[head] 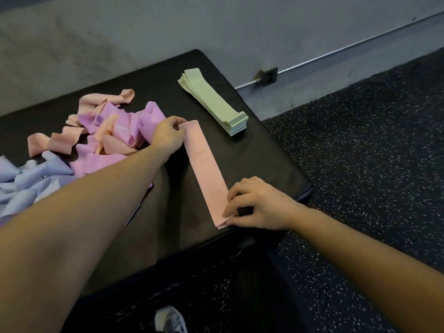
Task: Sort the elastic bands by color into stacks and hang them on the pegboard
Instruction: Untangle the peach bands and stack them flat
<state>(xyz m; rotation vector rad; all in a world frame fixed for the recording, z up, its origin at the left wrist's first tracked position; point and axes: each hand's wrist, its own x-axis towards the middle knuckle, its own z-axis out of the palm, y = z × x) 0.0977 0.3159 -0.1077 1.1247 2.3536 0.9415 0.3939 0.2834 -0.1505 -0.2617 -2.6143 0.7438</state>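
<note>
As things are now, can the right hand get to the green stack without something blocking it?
Probably yes. The right hand pinches the near end of the pink band, so it must release that grip first. Bare black table lies between it and the green stack.

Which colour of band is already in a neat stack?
The green bands, stacked flat at the far right of the table. The purple, peach and blue ones lie in a loose heap; one pink band is only being flattened.
</note>
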